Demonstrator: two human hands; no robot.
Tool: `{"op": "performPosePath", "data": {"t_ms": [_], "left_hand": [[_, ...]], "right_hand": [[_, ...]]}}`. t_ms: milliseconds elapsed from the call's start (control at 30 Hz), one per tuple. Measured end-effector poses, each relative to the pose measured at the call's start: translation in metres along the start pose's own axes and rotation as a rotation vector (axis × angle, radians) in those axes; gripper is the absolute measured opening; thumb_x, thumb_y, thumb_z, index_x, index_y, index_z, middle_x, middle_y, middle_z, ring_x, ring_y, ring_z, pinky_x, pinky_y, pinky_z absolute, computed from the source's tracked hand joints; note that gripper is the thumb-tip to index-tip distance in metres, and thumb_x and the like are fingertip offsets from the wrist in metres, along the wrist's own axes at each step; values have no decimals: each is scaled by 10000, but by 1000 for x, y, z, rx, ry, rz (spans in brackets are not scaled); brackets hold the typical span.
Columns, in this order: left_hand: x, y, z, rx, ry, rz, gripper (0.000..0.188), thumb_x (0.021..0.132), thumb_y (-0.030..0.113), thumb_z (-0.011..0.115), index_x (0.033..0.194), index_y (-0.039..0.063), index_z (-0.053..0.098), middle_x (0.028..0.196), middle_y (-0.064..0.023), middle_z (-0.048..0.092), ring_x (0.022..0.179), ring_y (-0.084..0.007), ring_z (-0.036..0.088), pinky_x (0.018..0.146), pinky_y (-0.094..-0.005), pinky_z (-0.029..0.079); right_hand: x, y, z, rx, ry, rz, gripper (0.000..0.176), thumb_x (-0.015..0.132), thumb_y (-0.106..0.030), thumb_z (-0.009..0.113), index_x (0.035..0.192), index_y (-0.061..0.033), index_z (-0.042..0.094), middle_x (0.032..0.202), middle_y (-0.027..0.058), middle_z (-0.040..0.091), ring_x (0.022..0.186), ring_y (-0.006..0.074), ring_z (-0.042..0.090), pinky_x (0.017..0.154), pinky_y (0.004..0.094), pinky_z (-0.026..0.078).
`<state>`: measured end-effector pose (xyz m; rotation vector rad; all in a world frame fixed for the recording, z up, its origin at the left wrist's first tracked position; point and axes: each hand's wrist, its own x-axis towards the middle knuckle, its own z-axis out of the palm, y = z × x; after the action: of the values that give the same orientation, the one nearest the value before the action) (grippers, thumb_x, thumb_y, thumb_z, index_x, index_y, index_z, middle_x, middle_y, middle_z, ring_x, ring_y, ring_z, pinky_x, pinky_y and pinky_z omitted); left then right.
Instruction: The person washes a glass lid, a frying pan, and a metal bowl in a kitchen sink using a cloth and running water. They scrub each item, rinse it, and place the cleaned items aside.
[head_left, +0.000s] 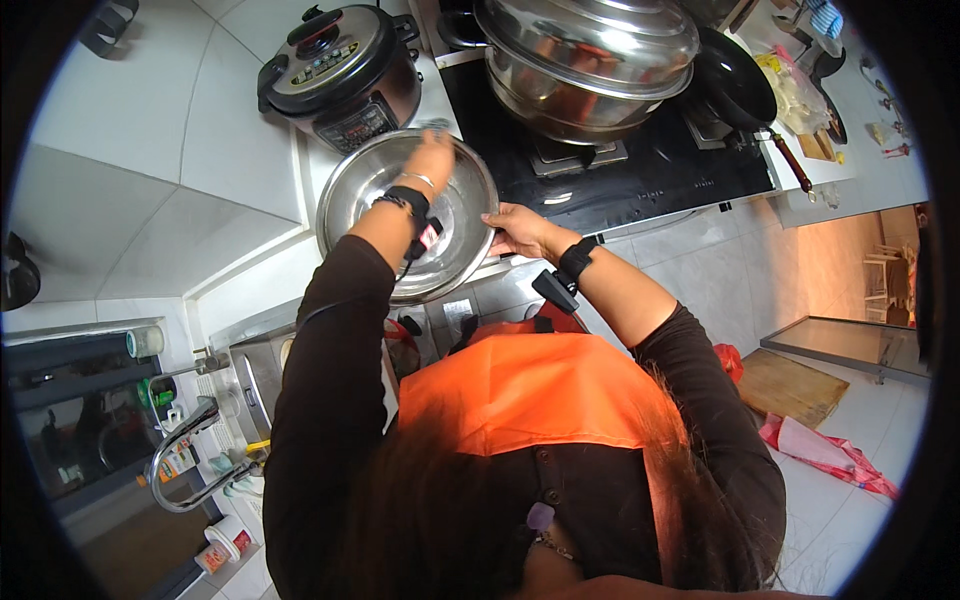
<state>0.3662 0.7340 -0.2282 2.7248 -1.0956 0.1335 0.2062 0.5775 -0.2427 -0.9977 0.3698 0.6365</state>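
Note:
A wide stainless steel bowl (345, 217) is tilted at the counter's edge, left of the black cooktop. My right hand (525, 231) grips its right rim, thumb on the inner side and fingers underneath. My left hand (433, 161) reaches across the bowl to its far rim and is blurred. At its fingertips is a small grey thing (433, 125), too smeared to name surely, perhaps a metal scourer. A black strap with a small device (427, 232) and a cable sits on my left wrist. The right wrist bears a similar black device (556, 289).
An electric pressure cooker (341, 79) stands just behind the bowl. A large lidded steel steamer pot (585, 75) and a black frying pan (727, 82) are on the cooktop (660, 180). To the left is a sink faucet (176, 457). A wooden board (791, 386) lies at lower right.

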Motion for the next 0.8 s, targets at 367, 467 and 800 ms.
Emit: {"op": "performPosePath", "data": {"t_ms": [367, 467, 800], "left_hand": [[-94, -77, -36, 184, -322, -480, 336, 850, 61, 517, 1171, -18, 456, 1101, -292, 570, 940, -434, 633, 800, -461, 541], [-62, -71, -21, 125, -323, -318, 338, 826, 45, 538, 1155, 8, 469, 1075, -278, 590, 965, -437, 618, 844, -475, 515], [-30, 27, 67, -179, -511, 132, 274, 828, 9, 493, 1098, -36, 502, 1166, -299, 476, 975, -459, 584, 855, -471, 492]], "right_hand": [[-18, -1, -12, -354, 151, 72, 303, 908, -222, 626, 1093, 3, 548, 914, 154, 666, 703, 190, 692, 559, 325, 602], [13, -33, -11, -682, 324, -377, 447, 840, -199, 670, 1082, 94, 435, 849, 232, 648, 589, 277, 657, 481, 382, 548], [5, -37, 2, -905, 397, -91, 511, 811, -99, 681, 1093, 150, 336, 897, 306, 623, 684, 355, 689, 581, 402, 595]]}}
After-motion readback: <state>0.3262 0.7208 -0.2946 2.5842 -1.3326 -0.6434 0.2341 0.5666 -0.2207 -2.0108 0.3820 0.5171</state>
